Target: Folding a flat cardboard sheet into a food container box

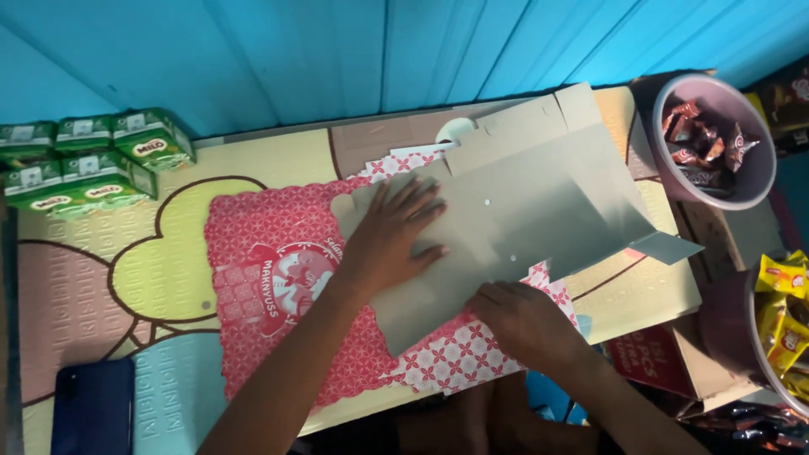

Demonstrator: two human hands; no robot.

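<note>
Two bare hands press on a flattened grey cardboard sheet (522, 211), the landmark here. It lies tilted across a foam mat (168, 278) with a pastel cartoon pattern, flaps spread toward the blue wall. Under the sheet, sticking out at its left and lower edges, are red patterned paper boxes (270, 286), also laid flat. The left hand (392, 240) rests palm down with fingers spread on the sheet's left part. The right hand (522, 324) sits at the sheet's lower edge, fingers curled onto it; whether it pinches the edge I cannot tell. The hands are apart. Right of the sheet stands a pink bowl (758, 168) of wrapped sweets. Far left of the sheet sit green drink cartons (84, 160), and below-left a dark blue phone (93, 409).
</note>
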